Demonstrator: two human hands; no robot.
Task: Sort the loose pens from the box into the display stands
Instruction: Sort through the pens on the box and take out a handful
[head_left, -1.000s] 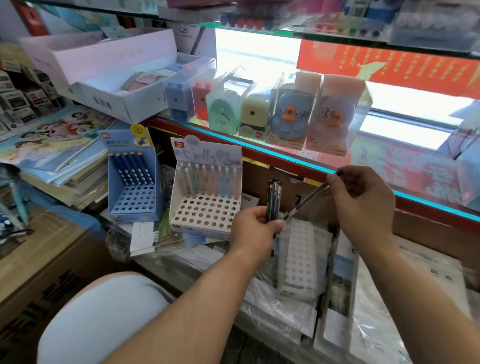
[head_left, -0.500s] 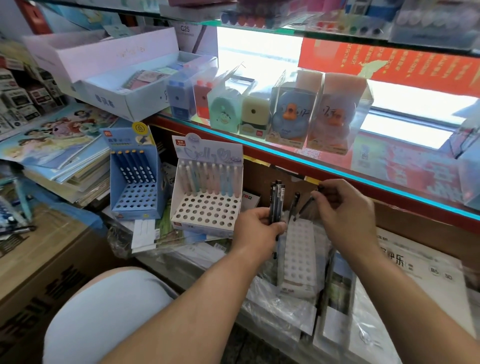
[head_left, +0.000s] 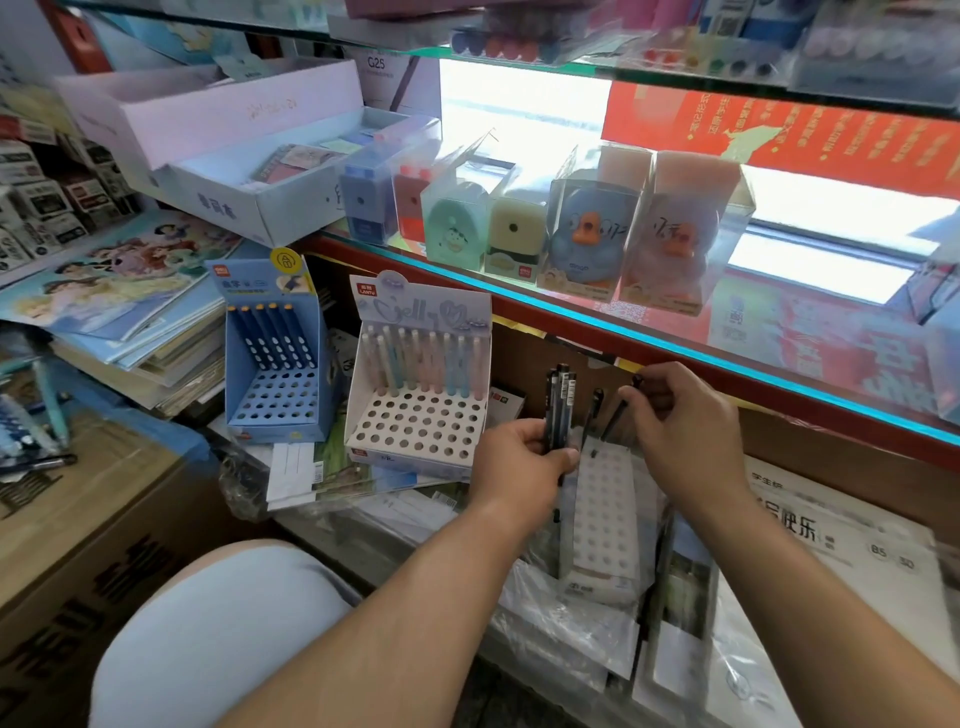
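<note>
While one dark pen (head_left: 619, 411) is pinched by fingers of the right hand (head_left: 680, 421), tilted over the white stand (head_left: 602, 514), a bundle of dark pens (head_left: 560, 402) is gripped upright in the left hand (head_left: 514, 462), just beside that stand, pastel stand (head_left: 415, 415) and blue stand (head_left: 275, 395) set further left.

Glossy plastic wrap (head_left: 566, 623), cardboard stands (head_left: 415, 415)

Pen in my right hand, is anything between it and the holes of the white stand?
Nothing visible. The pen in the right hand slants down toward the white stand; another pen stands just left of it.
</note>
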